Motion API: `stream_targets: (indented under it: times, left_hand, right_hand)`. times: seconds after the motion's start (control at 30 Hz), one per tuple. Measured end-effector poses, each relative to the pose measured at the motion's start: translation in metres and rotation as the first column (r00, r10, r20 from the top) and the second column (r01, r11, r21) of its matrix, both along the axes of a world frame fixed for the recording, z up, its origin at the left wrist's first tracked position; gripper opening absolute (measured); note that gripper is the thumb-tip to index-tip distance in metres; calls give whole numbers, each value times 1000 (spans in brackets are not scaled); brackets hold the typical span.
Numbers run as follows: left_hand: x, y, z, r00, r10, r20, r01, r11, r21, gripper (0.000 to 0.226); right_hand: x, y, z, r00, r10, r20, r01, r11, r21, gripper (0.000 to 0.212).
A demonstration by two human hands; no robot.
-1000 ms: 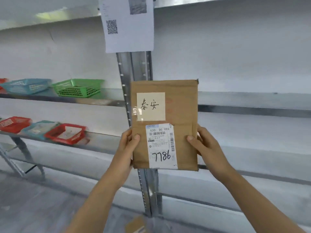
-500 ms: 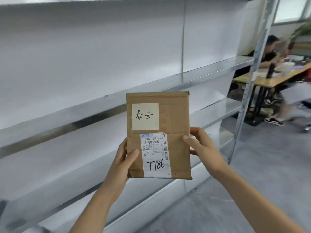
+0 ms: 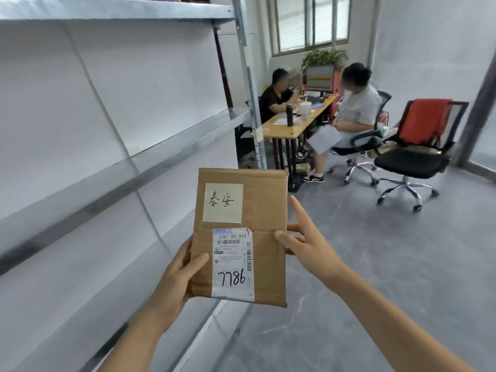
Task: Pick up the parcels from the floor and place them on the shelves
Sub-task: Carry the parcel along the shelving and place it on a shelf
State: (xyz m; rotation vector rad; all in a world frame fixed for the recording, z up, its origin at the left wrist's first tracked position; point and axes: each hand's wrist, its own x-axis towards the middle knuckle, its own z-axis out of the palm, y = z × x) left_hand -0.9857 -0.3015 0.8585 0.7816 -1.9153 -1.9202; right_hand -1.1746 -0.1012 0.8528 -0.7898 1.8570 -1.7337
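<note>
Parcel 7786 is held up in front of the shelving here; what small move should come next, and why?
Probably swing the parcel left onto the shelf. The left hand grips its lower left edge, the right hand only touches the right edge with a finger lifted, and the shelves beside it look bare.

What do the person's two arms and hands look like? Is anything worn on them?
Both forearms are bare as far as the picture shows them: no sleeve, glove, watch or bracelet is visible. The left hand and the right hand show no rings, and the nails look short and plain.
</note>
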Motion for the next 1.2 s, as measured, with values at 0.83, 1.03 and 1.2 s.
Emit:
stream_targets:
  times: [0.83,1.03,1.2]
  left_hand:
    - [-305,-241,-48,967,-213,140,205,976,73,52]
    - [-364,-272,-64,984,-11,180,0,998,61,41]
    - [-416,-290,-76,947,236,218,-253,966,54,25]
  right_hand:
    - [-309,-180,-29,977,-70,202,43,990,138,60]
    - [-393,-240,-49,974,24,225,-67,981,184,48]
    - [-470,-294,-65,961,168,220,-222,942,250,50]
